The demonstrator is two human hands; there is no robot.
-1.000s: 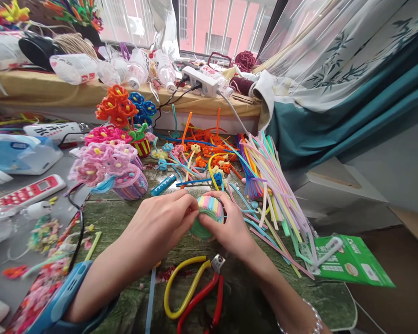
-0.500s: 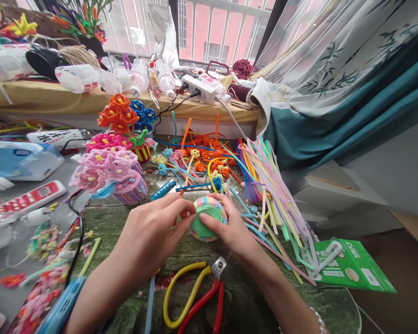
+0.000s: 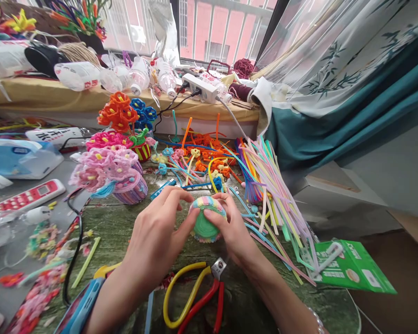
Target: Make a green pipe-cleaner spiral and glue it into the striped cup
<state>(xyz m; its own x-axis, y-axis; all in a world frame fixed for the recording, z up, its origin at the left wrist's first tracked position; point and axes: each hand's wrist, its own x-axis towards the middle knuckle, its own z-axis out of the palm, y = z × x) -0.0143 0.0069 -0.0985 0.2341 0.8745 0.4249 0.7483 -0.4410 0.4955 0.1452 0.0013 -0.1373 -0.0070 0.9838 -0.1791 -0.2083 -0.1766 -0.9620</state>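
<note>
Between my hands is a small round pot [image 3: 206,226] of fuzzy pipe cleaner, its flat green base facing me and its wall striped in pastel pink, yellow and blue. My left hand [image 3: 156,232] grips its left edge, thumb on the rim of the green base. From the right, my right hand [image 3: 231,227] wraps its fingers around the far side and presses its thumb on the base. Just below, pliers [image 3: 218,268] with yellow and red handles lie on the dark green wooden table [image 3: 118,227]. A small blue tool [image 3: 163,188] is partly hidden beyond my left hand.
Pipe-cleaner flowers in a striped pot [image 3: 131,189] stand at left. A large bundle of pipe cleaners [image 3: 275,185] lies right, beside a green packet [image 3: 355,266]. Orange pieces [image 3: 202,144] are heaped behind. A black cable [image 3: 77,246] runs down the left.
My left hand's thumb has moved from a pinch beside the pot onto its rim, and the fingers have spread around it. The right hand still holds the pot.
</note>
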